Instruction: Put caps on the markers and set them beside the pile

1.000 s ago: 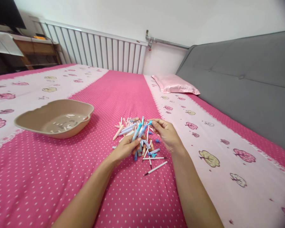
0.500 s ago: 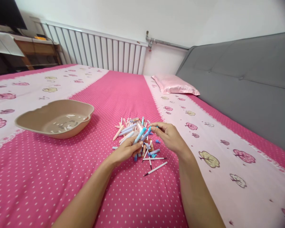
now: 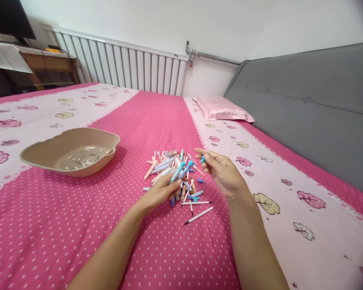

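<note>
My left hand (image 3: 159, 191) is closed around two blue pen barrels (image 3: 186, 170), one lighter than the other, with their upper ends pointing away from me. To their right, my right hand (image 3: 226, 172) pinches a small blue pen piece (image 3: 203, 159) between thumb and forefinger, apart from the barrels. Beneath and around both hands lies a heap of pen parts (image 3: 157, 168) in pink, lilac, blue and clear plastic. Several white sticks with dark tips (image 3: 199, 215), which look like pen refills, rest on the near side. A loose blue piece (image 3: 201, 181) sits at the heap's right edge.
Left of the heap stands a beige basin (image 3: 78, 171) with small white and grey bits inside. All this is on a bed with a pink dotted cover (image 3: 157, 257). A pink pillow (image 3: 222, 108) lies by the grey headboard (image 3: 308, 88); a radiator (image 3: 124, 64) lines the wall.
My right hand has drawn back to the right from the barrels' upper ends, and a small blue piece now shows in its fingers. My left hand has stayed nearly still.
</note>
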Motion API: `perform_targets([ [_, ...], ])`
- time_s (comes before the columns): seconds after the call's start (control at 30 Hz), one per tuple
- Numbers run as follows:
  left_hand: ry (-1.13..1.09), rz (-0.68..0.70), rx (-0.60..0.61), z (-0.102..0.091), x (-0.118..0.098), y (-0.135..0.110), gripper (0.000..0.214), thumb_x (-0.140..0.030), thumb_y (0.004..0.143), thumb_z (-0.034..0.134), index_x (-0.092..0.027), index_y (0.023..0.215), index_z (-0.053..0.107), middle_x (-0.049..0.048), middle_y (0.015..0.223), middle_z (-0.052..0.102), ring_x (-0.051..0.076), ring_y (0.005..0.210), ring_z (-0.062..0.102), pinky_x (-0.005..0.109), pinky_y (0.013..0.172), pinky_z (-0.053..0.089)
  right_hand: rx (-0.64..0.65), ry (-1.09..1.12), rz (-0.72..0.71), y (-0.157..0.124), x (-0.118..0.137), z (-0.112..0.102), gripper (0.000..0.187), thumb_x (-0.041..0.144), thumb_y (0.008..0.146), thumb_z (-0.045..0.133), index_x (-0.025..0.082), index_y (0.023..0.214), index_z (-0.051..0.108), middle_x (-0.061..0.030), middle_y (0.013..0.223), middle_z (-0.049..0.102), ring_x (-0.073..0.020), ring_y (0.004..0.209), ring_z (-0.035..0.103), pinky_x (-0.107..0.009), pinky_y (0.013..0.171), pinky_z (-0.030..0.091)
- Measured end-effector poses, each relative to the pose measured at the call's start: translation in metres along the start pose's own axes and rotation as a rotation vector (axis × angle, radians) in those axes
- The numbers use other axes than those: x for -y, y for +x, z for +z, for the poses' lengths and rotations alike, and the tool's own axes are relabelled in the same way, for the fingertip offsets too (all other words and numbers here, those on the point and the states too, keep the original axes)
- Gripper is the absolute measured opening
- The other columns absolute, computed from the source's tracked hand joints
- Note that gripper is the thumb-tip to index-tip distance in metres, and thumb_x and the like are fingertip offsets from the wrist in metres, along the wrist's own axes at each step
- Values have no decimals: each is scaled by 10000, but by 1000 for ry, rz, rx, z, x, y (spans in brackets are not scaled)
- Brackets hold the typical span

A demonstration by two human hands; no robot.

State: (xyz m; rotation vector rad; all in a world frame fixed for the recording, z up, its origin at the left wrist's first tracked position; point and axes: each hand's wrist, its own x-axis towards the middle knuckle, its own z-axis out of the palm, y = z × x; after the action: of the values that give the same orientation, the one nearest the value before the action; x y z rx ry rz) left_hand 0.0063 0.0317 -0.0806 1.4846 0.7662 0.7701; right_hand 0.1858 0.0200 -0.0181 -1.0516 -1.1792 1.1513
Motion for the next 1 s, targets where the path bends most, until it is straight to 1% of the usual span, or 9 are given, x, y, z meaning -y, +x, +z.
perform_targets([
  [0.1,39,28,22,-1,2,1,314,-430,803,488,-124,829,553,-30,556,419,62,462,323,212,445,244,106,93,19,-4,4,1,270,205,756,564,198,1014,645,-43,954,615,-84,673,493,-242,639,433],
  [0.2,56,50,38,0,2,1,300,-429,807,482,-135,826,535,-26,584,422,67,483,331,216,462,258,141,29,-21,-9,8,6,286,196,772,556,203,1053,611,-40,926,617,-94,693,510,-250,650,442],
  [0.33,76,82,56,1,1,1,286,-428,807,478,-147,770,513,-26,588,421,70,491,337,220,474,268,126,-65,-90,-12,11,17,204,216,778,568,191,980,582,-33,895,625,-76,630,510,-221,570,431],
  [0.4,89,87,50,1,0,1,287,-428,802,482,-155,714,489,-28,574,415,72,488,337,221,470,265,113,-79,-94,-13,10,22,160,232,772,577,180,923,565,-39,904,633,-68,605,509,-208,535,421],
  [0.47,94,80,45,1,0,0,293,-429,799,484,-159,684,475,-29,561,412,73,483,340,222,466,264,97,-83,-86,-12,9,25,164,247,760,591,172,900,548,-45,916,640,-64,591,511,-199,511,415],
  [0.57,83,64,43,2,-1,-1,292,-434,794,489,-150,730,514,-27,561,417,76,479,347,223,464,269,82,-80,-89,-11,7,26,177,257,744,608,163,879,542,-55,945,645,-50,548,497,-188,473,406],
  [0.7,72,60,42,2,-2,-1,318,-437,790,497,-132,837,574,-27,563,420,77,477,351,222,462,268,75,-87,-109,-11,6,26,172,258,740,611,158,864,545,-45,915,655,-23,452,447,-181,428,389],
  [0.87,69,59,60,1,0,0,310,-432,804,485,-132,810,563,-26,565,420,73,477,348,219,457,265,57,-138,-106,-10,4,26,171,279,740,608,170,857,548,-35,919,662,-12,380,393,-178,358,328],
  [1.0,57,61,46,1,0,0,325,-458,791,497,-139,751,542,-25,556,426,72,473,358,218,457,274,54,-225,-121,-11,2,28,179,294,730,618,170,854,582,-40,896,669,-27,407,406,-182,379,332],
])
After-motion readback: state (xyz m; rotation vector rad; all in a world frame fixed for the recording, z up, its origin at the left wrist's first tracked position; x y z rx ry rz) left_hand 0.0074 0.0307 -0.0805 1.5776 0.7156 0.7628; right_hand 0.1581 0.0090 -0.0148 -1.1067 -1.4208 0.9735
